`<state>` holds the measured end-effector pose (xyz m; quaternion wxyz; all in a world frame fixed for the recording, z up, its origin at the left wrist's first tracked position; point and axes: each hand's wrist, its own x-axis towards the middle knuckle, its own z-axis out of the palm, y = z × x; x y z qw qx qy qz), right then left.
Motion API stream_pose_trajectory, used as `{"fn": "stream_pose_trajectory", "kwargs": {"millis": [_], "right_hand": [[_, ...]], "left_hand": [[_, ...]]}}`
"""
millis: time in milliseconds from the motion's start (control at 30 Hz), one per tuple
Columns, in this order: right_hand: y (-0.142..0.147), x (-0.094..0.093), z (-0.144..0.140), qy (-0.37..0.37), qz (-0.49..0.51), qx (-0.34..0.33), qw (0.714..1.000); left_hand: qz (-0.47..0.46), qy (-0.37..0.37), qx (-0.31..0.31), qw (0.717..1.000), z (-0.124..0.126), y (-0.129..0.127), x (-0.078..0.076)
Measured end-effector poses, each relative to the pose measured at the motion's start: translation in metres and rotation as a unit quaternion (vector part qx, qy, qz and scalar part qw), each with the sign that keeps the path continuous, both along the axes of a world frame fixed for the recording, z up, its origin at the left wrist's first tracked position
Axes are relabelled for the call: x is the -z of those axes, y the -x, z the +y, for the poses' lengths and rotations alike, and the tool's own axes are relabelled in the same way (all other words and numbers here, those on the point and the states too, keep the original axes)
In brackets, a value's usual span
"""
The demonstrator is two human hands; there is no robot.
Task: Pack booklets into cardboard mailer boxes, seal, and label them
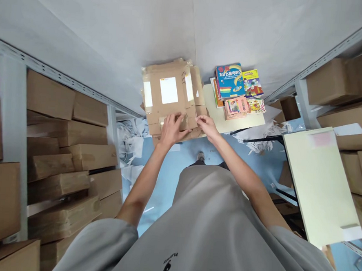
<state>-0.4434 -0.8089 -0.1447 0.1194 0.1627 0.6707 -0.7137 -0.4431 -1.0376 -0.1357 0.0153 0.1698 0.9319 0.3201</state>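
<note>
Head view: the left hand [170,128] is resting spread on labelled cardboard [181,95] lying on the counter [212,106], the right hand [206,125] is touching its near right part — grip pinching or not, I cannot tell — so handling is looking unfinished, books [230,84] lying untouched alongside.

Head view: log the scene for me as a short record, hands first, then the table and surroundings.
Left hand: spread on the near part of the cardboard stack
Right hand: fingertips at the stack's near right side; grip unclear
Stack markings: white labels on top
Books: piled on the table, right of the stack
Sides: cardboard boxes on shelves, left and right
Floor: blue, with white paper scattered about
</note>
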Motion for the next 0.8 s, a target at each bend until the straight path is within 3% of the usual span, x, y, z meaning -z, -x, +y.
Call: {"fn": "stream_pose_trajectory", "kwargs": {"millis": [133,200,433,567,633,700,800], "right_hand": [[0.001,-0.014,-0.002,0.119,0.034,-0.003,0.992],[-0.001,-0.016,0.001,0.143,0.036,-0.017,0.989],[-0.015,-0.004,-0.001,0.061,0.051,-0.085,0.993],[-0.018,-0.009,0.005,0.066,0.068,-0.128,0.987],[-0.02,-0.018,0.023,0.07,0.081,-0.127,0.986],[-0.025,-0.028,0.054,0.064,0.101,-0.097,0.988],[-0.04,-0.038,0.128,0.031,0.139,0.014,0.99]], "left_hand": [[0.047,0.03,0.0,0.998,-0.011,0.004,-0.017],[0.062,0.045,-0.01,0.997,-0.017,0.01,-0.027],[0.165,-0.01,-0.169,0.972,-0.041,0.047,-0.074],[0.3,-0.095,-0.267,0.911,-0.043,0.058,-0.118],[0.351,-0.181,-0.296,0.87,-0.033,0.064,-0.138],[0.35,-0.281,-0.281,0.848,-0.013,0.072,-0.148],[0.205,-0.404,-0.184,0.873,0.044,0.082,-0.141]]}}
